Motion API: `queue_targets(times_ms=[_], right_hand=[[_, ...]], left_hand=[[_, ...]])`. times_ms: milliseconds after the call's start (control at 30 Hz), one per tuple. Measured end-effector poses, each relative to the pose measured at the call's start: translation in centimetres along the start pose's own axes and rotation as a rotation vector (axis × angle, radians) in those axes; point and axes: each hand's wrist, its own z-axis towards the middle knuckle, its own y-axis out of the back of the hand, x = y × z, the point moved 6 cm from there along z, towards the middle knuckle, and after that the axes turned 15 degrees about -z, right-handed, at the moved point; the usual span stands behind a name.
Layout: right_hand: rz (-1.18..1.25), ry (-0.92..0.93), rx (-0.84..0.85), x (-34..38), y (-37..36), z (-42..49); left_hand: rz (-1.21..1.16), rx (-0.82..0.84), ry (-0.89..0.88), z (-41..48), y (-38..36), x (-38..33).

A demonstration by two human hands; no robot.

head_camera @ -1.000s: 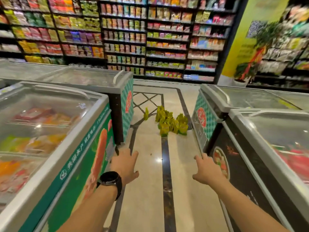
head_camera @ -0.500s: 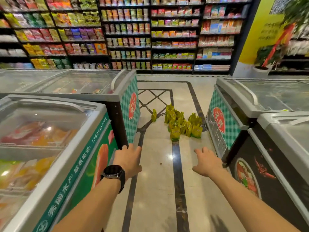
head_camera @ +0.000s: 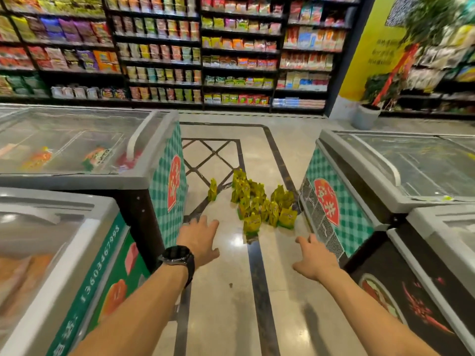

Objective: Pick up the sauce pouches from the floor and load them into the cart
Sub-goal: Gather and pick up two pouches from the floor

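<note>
Supermarket floor (head_camera: 223, 304) is running between chest freezers (head_camera: 164, 176), with yellow sauce pouches (head_camera: 259, 204) sitting clustered further ahead, none gathered yet. Left hand (head_camera: 199, 240) and right hand (head_camera: 314, 258) are reaching forward, fingers spread, holding nothing. No cart is showing; all loading is remaining.

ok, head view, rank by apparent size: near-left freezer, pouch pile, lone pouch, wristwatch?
1. near-left freezer
2. pouch pile
3. wristwatch and lone pouch: the watch looks bigger, but it is much nearer the camera, so these two are left unranked.
</note>
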Motion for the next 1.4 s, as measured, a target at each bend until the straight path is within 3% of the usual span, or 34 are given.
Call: queue_targets(times_ms=[333, 500, 800, 1000, 1200, 1400], right_hand=[[-0.012, -0.069, 0.083, -1.2, 4.0, 17.0], [0.01, -0.01, 0.08, -0.6, 6.5, 28.9], [-0.015, 0.04, 0.114, 1.3, 11.3, 46.1], [-0.011, -0.016, 0.176, 2.9, 11.0, 57.5], [0.085, -0.053, 0.288, 5.5, 6.2, 67.7], [0.06, -0.037, 0.365, 7.4, -7.8, 77.9]], left_hand=[[0.02, 0.047, -0.094, 20.2, 2.0, 2.4], [-0.074, 0.067, 0.019, 30.4, 3.3, 4.3], [-0.062, 0.101, 0.037, 47.0, 4.8, 7.9], [-0.013, 0.152, -0.093, 61.4, 3.2, 8.6], [0.028, 0.266, -0.243, 73.6, -3.1, 9.4], [0.023, 0.377, -0.297, 83.1, -19.1, 9.7]])
